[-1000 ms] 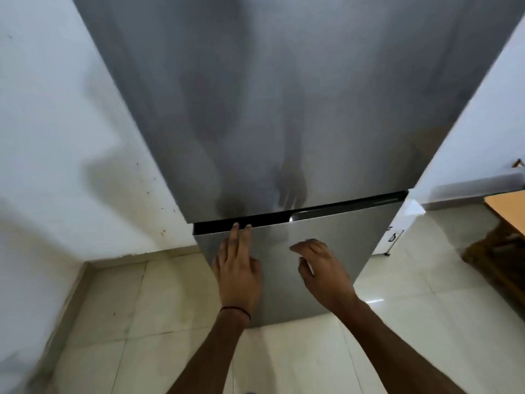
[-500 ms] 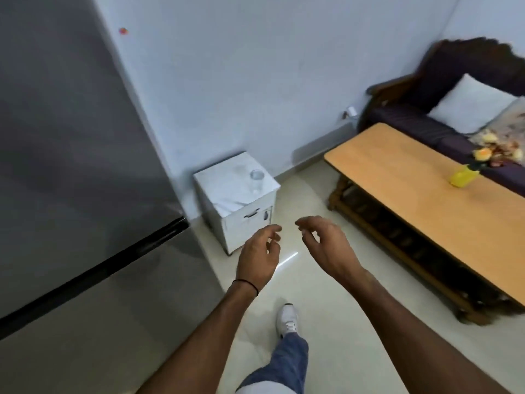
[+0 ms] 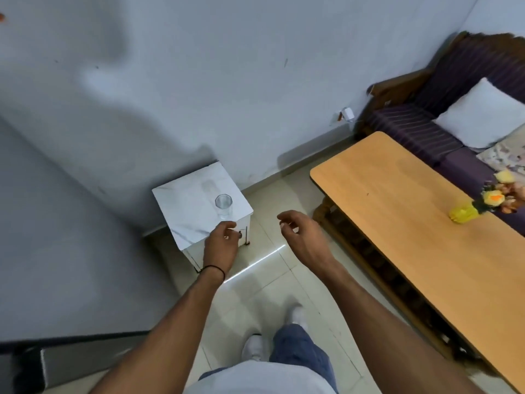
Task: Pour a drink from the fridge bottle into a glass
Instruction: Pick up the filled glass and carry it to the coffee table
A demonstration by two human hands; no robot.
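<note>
A clear empty glass (image 3: pixel 224 205) stands upright on a small white cabinet (image 3: pixel 187 211) against the wall. My left hand (image 3: pixel 221 244) hovers just in front of the glass, fingers loosely curled, holding nothing. To its right, over the floor, my right hand (image 3: pixel 302 234) is also empty with fingers apart. The grey fridge (image 3: pixel 51 251) fills the left side, its doors closed. No bottle is in view.
A long wooden coffee table (image 3: pixel 420 223) stands at the right, with a yellow vase of flowers (image 3: pixel 466 213) on it. Behind it is a dark sofa (image 3: pixel 443 129) with a white cushion (image 3: pixel 483 115). My legs and white shoes stand on the tiled floor (image 3: pixel 272 282).
The view has swung from the fridge front to the right, toward the small cabinet. Both hands left the fridge door and now hang in the air near the glass.
</note>
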